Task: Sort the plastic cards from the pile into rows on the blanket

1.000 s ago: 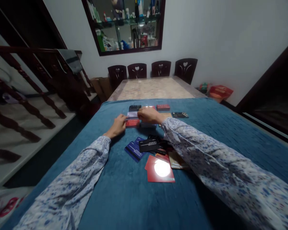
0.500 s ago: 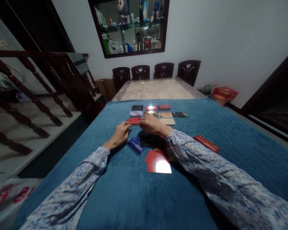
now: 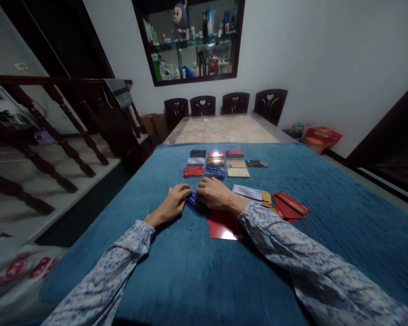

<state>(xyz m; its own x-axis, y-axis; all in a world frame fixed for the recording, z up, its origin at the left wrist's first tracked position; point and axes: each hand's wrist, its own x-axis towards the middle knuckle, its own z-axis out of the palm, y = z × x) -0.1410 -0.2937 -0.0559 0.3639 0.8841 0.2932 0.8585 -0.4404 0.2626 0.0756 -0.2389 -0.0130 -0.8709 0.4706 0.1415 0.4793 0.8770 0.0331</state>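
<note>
Two hands at a blue card [image 3: 194,203] on the table [image 3: 224,129].
Left hand [image 3: 172,204] with grip pinching its left edge; right hand [image 3: 216,194] laid over it, fingers bent, grip impossible to tell. Lying on the blue cloth [image 3: 177,271] between the hands, rows of cards [image 3: 221,164] beyond, red card [image 3: 221,228] under the right wrist.

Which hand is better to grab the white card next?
Probably the right hand: the white card lies just beside it, while the left hand sits on the far side, by the blue card.
</note>
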